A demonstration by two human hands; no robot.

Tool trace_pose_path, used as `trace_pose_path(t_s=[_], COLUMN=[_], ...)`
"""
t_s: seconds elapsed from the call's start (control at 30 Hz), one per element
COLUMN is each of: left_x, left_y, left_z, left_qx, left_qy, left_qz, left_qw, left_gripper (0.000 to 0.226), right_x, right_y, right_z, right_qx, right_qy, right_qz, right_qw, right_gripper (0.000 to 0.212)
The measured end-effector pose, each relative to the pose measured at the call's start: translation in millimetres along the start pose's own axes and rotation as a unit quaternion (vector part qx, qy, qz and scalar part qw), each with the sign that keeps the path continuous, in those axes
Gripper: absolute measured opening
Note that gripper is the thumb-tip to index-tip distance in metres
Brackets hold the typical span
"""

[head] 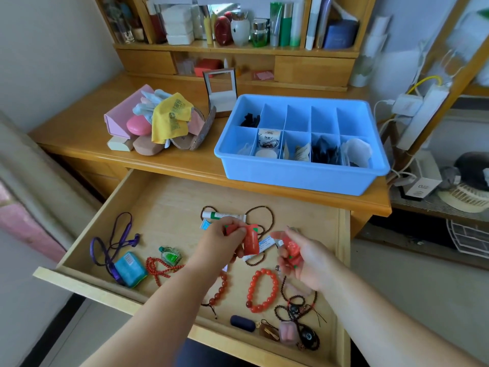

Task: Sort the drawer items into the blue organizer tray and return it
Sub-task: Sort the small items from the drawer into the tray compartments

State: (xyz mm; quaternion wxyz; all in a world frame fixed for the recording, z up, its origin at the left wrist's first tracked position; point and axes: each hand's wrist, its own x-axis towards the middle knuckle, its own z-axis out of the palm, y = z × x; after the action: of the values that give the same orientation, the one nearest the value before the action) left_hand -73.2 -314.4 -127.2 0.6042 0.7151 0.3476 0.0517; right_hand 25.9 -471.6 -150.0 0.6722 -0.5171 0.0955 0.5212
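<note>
Gathering is in hand: one red packet (pixel 251 241) is pinched by the left hand (pixel 222 245), another (pixel 292 249) gripped by the right hand (pixel 307 260), above the drawer (pixel 164 197); a free compartment in the tray (pixel 301 165) behind it is likely needed next.

A: Where is free room seen in the drawer (pixel 169 197)?
B: Bare wood is seen along its back and left part. The front right is crowded by bead bracelets (pixel 262 290).
A: And on the counter (pixel 79 128)?
B: The right side is taken by the blue tray (pixel 296 178), the left by a pile of cases (pixel 158 123); a bare strip is left between them.
</note>
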Motion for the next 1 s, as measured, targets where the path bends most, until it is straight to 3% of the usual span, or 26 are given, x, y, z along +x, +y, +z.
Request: trace_pose_path(t_s=[0.13, 0.23, 0.37, 0.5, 0.63, 0.73, 0.83, 0.9, 0.97, 1.0], left_x=[-1.9, -1.4, 2.8, 3.8, -3.0, -8.4, -5.1, 9.4, 31.5, 44.3], left_y=[11.7, 15.6, 9.2, 8.1, 13.8, 24.7, 52.7, 76.1, 101.6, 114.3], left_z=[20.5, 26.6, 21.6, 18.2, 17.6, 13.6, -2.0, -17.4, -30.9, -34.8], left_qx=[-0.175, -0.315, -0.415, -0.410, -0.291, -0.165, -0.112, -0.105, -0.110, -0.116], left_qy=[0.008, -0.005, 0.004, -0.024, -0.082, -0.110, -0.110, -0.067, -0.032, -0.028], left_qz=[-0.073, -0.162, -0.218, -0.220, -0.146, -0.043, 0.074, 0.137, 0.167, 0.168], left_qw=[0.982, 0.935, 0.883, 0.885, 0.942, 0.979, 0.985, 0.983, 0.979, 0.979], left_gripper=[0.015, 0.013, 0.030, 0.029, 0.012, 0.033, 0.043, 0.032, 0.017, 0.021], right_x=[-5.6, -8.4, -11.4, -13.0, -13.2, -16.8, -28.5, -35.6, -36.9, -35.2], right_y=[-1.6, -4.2, -11.6, -17.7, -20.4, -28.5, -54.8, -82.1, -114.4, -132.1], right_z=[17.4, 21.7, 12.9, 8.8, 15.6, 21.9, 33.0, 40.5, 45.6, 48.8], right_qx=[0.115, 0.137, 0.079, -0.019, -0.092, -0.152, -0.197, -0.280, -0.379, -0.412], right_qy=[-0.068, -0.104, -0.086, -0.060, 0.015, 0.031, -0.006, 0.018, 0.070, 0.096], right_qz=[0.033, 0.023, -0.030, -0.069, -0.092, -0.134, -0.199, -0.243, -0.304, -0.341], right_qw=[0.990, 0.985, 0.993, 0.996, 0.991, 0.979, 0.960, 0.928, 0.871, 0.840], right_gripper=[0.038, 0.030, 0.027, 0.023, 0.012, 0.012, 0.020, 0.017, 0.011, 0.008])
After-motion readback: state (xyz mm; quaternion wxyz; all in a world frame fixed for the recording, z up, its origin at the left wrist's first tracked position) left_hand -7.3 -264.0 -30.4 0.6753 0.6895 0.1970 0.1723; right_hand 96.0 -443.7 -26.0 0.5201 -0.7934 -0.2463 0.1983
